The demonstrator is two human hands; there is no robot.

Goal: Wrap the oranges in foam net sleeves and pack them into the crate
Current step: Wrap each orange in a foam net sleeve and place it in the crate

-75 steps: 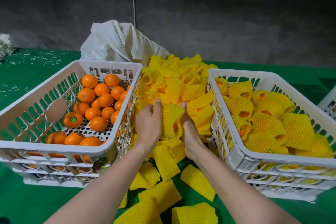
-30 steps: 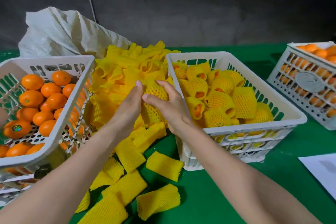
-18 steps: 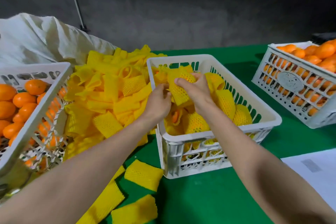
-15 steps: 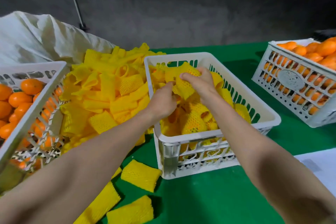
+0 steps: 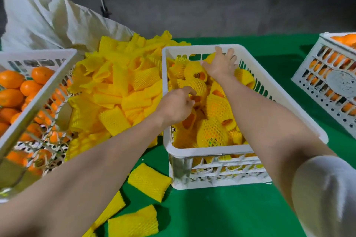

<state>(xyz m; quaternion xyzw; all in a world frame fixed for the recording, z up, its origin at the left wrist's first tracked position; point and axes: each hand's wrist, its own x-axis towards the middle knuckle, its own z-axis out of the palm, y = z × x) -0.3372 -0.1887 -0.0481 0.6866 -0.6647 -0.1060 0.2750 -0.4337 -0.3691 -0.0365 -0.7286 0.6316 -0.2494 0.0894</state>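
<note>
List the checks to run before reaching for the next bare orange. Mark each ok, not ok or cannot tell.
1. Right hand empty: ok, fingers spread flat over wrapped oranges at the far end of the packing crate.
2. Left hand empty: cannot tell, its curled fingers hide any grip.
3. Bare oranges in supply: ok, many lie in the left crate.
4. Foam sleeves at hand: ok, a pile lies between the two crates, loose ones on the green table.
5. Room in the packing crate: ok, fruit lies below its rim.
</note>
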